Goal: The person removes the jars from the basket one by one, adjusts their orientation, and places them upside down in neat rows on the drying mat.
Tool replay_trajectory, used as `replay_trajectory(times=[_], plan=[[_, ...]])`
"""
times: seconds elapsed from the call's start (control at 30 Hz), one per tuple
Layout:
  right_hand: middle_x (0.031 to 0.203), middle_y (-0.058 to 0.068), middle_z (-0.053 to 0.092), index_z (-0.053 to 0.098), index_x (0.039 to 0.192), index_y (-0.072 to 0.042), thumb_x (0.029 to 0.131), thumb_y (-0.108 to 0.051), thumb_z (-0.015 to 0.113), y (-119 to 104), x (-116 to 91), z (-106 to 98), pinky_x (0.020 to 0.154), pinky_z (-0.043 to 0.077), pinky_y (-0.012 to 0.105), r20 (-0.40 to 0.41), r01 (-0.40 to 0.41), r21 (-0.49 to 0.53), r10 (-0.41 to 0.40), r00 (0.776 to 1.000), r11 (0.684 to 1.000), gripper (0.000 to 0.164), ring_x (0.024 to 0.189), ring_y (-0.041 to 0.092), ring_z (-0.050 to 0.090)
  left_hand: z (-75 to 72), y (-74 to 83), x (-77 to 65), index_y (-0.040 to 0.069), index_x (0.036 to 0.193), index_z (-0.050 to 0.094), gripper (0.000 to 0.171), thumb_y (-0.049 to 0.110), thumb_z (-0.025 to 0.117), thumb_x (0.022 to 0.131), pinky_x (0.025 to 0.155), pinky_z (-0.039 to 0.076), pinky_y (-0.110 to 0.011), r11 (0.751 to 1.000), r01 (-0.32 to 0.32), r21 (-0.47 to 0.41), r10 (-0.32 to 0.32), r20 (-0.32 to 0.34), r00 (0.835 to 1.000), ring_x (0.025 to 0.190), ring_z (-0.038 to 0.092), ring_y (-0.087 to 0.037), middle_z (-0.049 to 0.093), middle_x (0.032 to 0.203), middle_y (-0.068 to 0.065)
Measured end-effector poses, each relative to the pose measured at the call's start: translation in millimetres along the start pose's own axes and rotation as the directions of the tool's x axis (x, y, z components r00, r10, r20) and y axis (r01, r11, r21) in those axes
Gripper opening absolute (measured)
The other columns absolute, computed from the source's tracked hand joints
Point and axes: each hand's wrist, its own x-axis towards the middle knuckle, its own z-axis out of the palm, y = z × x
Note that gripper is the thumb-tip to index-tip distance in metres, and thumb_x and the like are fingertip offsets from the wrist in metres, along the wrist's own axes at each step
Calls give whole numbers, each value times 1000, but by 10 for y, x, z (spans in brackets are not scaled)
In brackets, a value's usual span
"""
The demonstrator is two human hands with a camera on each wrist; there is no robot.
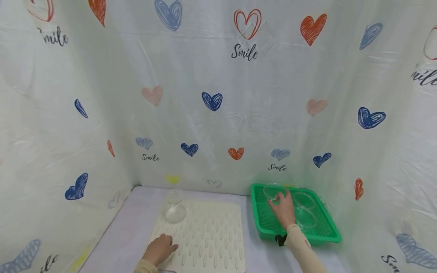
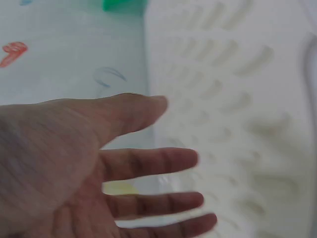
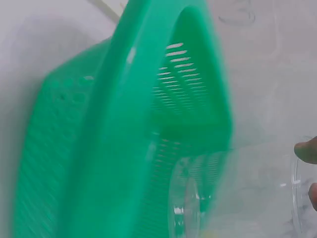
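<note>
My right hand (image 1: 283, 210) reaches over the green basket (image 1: 257, 220), thumb and fingers pinching the rim of a clear bowl (image 1: 269, 192). The right wrist view shows fingertips (image 3: 307, 151) at the rim of this see-through bowl (image 3: 247, 193), which lies sideways to the camera beside the basket wall. Other clear round bowls (image 1: 305, 219) sit in the basket on its right side. My left hand (image 1: 159, 248) is over the near left part of the cream mat (image 1: 215, 227); its fingers are spread and hold nothing in the left wrist view.
A clear vessel (image 1: 175, 214) with a smaller round part above it stands at the mat's far left corner. The mat has raised oblong ridges. A white curtain (image 1: 211, 129) printed with hearts encloses the table (image 1: 119, 235) at the back and sides.
</note>
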Motion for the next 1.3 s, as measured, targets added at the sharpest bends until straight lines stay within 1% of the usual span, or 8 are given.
replay_trajectory(times=[0.17, 0.33, 0.53, 0.67, 0.83, 1.1, 1.2, 1.3], plan=[[141, 34, 38, 53, 79, -7, 75, -23, 80, -415, -81, -88, 92, 43, 62, -158, 325, -213, -360, 919, 922, 32, 117, 49, 49, -94, 445, 199, 3, 123, 56, 54, 43, 65, 89, 85, 51, -51, 963, -169, -210, 157, -73, 985, 105, 61, -35, 58, 120, -19], [140, 32, 44, 53, 80, -7, 67, -28, 78, -856, -236, -71, 101, 40, 61, -79, 525, -486, -634, 770, 698, 35, 127, 44, 47, -73, 918, 316, 6, 150, 25, 89, 57, 61, 88, 97, 45, -56, 855, -349, -384, 334, -106, 936, 131, 44, -41, 32, 149, -22], [139, 27, 48, 49, 76, -11, 64, -33, 77, -1273, -570, 11, 111, 34, 53, 147, 661, -599, -749, 646, 453, 38, 132, 36, 47, 26, 1274, 393, 15, 156, 8, 101, 56, 67, 84, 99, 44, -58, 773, -419, -476, 424, -105, 900, 136, 37, -41, 19, 157, -18], [142, 22, 47, 52, 79, -13, 65, -44, 79, -1434, -758, 69, 115, 29, 50, 259, 706, -592, -738, 623, 388, 43, 134, 32, 46, 91, 1360, 407, 20, 156, 8, 101, 53, 70, 83, 94, 48, -56, 734, -423, -531, 441, -100, 892, 134, 41, -40, 19, 157, -16], [141, 21, 50, 54, 79, -15, 63, -43, 79, -1496, -855, 127, 116, 29, 48, 267, 730, -565, -753, 601, 383, 40, 131, 31, 49, 170, 1380, 413, 18, 155, 14, 99, 48, 73, 82, 92, 50, -51, 707, -431, -561, 450, -113, 886, 131, 45, -39, 24, 155, -15], [143, 20, 47, 55, 84, -17, 67, -42, 80, -1509, -866, 102, 111, 33, 54, 241, 762, -494, -776, 582, 418, 39, 130, 32, 49, 158, 1313, 432, 24, 152, 25, 93, 52, 74, 78, 82, 54, -35, 737, -489, -466, 458, -186, 869, 118, 53, -28, 37, 145, -8], [150, 17, 39, 57, 106, -19, 70, -50, 81, -1500, -839, 32, 107, 35, 59, 219, 767, -340, -747, 628, 545, 53, 134, 32, 44, 126, 1280, 444, 27, 150, 29, 92, 57, 75, 76, 80, 55, -35, 728, -499, -470, 446, -227, 866, 114, 54, -26, 40, 141, -7], [156, 13, 29, 47, 134, -23, 75, -54, 77, -1474, -804, -65, 104, 38, 60, 186, 647, -58, -628, 755, 760, 73, 139, 32, 37, 92, 1233, 457, 29, 149, 31, 91, 58, 76, 75, 82, 55, -38, 712, -495, -498, 424, -257, 869, 113, 53, -25, 41, 137, -6]])
